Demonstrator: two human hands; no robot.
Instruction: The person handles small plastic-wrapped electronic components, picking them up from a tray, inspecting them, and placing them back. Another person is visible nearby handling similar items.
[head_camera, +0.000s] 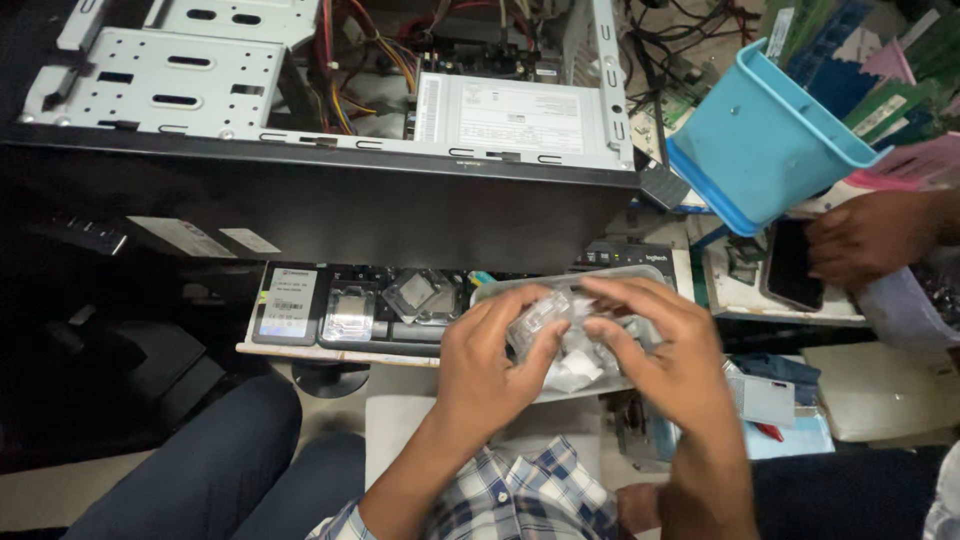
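Note:
My left hand (490, 365) and my right hand (668, 350) meet over a clear plastic tray (500, 287) lying on a keyboard. Together they grip a small clear plastic case (540, 318), the left from the left side, the right with fingers arched over its top. White bits lie in the tray under the hands. What the case holds is too blurred to tell.
An open computer case (330, 130) with metal drive bays and wiring fills the top. Processor packs (350, 312) and a drive (285, 305) rest on the keyboard (640, 255). A tilted blue bin (765, 140) stands at the right. Another person's hand (865, 240) touches a phone (792, 265).

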